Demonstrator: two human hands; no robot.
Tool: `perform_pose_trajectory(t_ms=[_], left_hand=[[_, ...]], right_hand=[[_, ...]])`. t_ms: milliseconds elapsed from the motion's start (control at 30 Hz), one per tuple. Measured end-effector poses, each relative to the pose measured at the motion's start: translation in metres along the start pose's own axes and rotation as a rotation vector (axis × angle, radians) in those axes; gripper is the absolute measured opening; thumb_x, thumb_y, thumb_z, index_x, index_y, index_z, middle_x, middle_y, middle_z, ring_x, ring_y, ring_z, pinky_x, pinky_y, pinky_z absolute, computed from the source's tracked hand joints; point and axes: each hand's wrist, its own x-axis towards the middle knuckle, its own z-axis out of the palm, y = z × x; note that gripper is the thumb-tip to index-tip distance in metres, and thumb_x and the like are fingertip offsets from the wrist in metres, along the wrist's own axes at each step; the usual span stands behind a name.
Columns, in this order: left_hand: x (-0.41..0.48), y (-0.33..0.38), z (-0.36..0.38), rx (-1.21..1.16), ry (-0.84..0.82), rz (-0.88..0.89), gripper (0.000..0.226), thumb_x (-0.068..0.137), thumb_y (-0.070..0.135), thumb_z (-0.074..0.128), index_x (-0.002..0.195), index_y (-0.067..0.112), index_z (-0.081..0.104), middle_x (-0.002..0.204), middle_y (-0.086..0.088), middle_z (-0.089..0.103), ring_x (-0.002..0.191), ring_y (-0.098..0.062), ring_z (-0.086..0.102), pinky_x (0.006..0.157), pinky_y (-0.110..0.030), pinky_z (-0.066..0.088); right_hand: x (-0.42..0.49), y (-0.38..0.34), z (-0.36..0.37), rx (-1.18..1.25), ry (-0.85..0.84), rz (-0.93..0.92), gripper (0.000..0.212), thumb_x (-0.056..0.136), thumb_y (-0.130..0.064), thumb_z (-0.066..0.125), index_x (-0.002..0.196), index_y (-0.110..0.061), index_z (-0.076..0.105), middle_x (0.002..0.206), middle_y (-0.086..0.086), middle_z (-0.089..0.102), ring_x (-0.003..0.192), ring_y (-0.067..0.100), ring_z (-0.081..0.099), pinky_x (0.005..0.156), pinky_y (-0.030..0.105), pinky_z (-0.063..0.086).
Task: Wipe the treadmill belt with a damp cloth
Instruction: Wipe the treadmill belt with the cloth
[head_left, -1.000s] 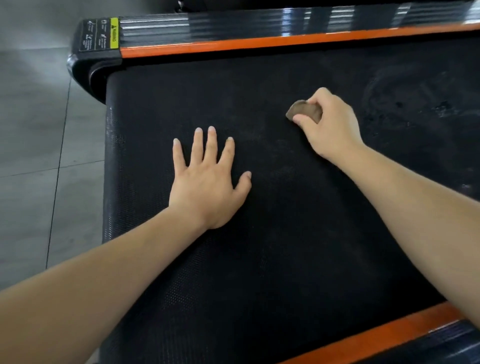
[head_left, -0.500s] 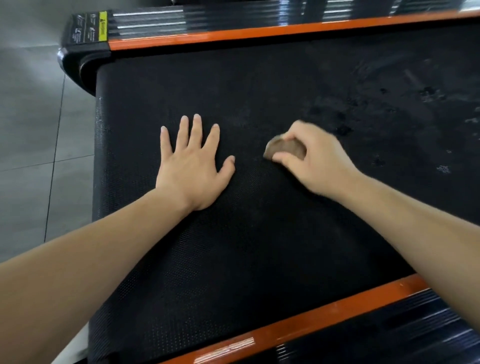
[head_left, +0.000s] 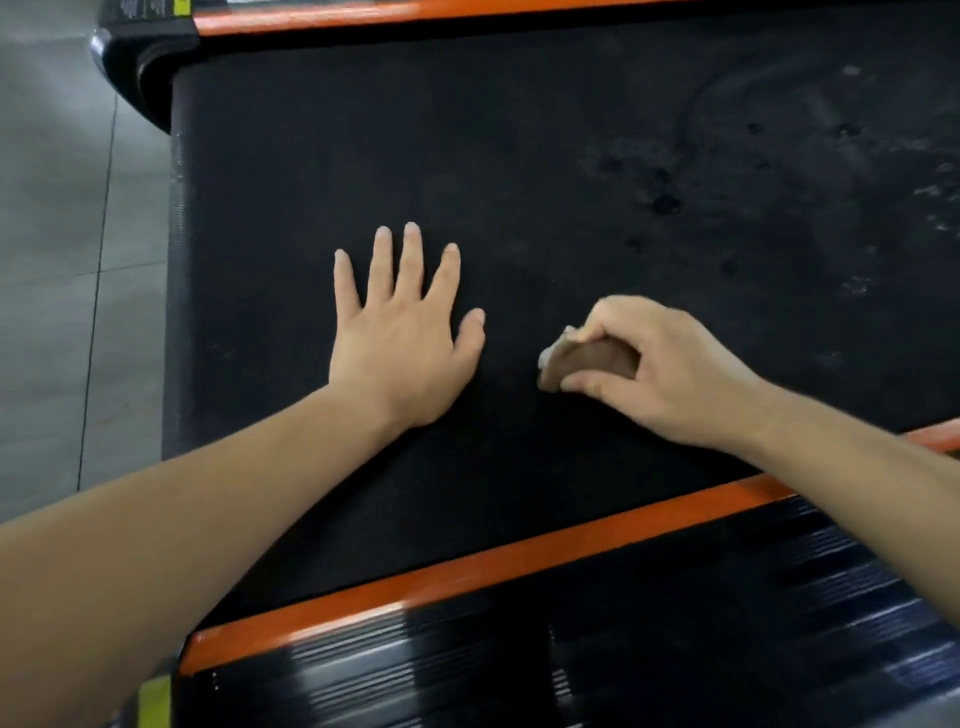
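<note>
Fingers and thumb of the right hand were curled round a small wadded brown cloth, gripping it down on the black textured treadmill belt towards its near edge, just right of the left hand. That left hand lay palm down on the belt, its fingers straight and spread, holding nothing. Pale smears and dark spots marked the belt's far right part, an orange trim strip and a glossy black ribbed side rail ran along the near side, and grey floor tiles showed at left.
</note>
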Motion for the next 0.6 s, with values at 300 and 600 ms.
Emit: perform_pose_trajectory(t_ms=[300,600], left_hand=[[-0.012,0.015,-0.007,-0.026,-0.066,-0.039,0.069,0.103,0.056,0.019,0.163,0.023,0.008,0.171,-0.014,-0.005,0.156,-0.035,-0.012,0.121,-0.064,-0.009],[-0.033,0.029,0.0,-0.027,-0.01,0.034,0.068,0.103,0.053,0.021,0.162,0.02,0.013,0.169,-0.02,0.001,0.156,-0.038,-0.008,0.12,-0.069,-0.005]], right_hand=[[-0.033,0.001,0.001,-0.028,0.043,0.077,0.026,0.087,-0.039,0.075,0.094,-0.021,0.057,0.093,-0.011,0.062,0.089,0.005,0.057,0.074,0.015,0.043],[-0.047,0.0,-0.016,-0.086,0.027,0.163,0.03,0.083,-0.036,0.079,0.092,-0.025,0.053,0.09,-0.008,0.06,0.089,0.009,0.055,0.076,0.027,0.044]])
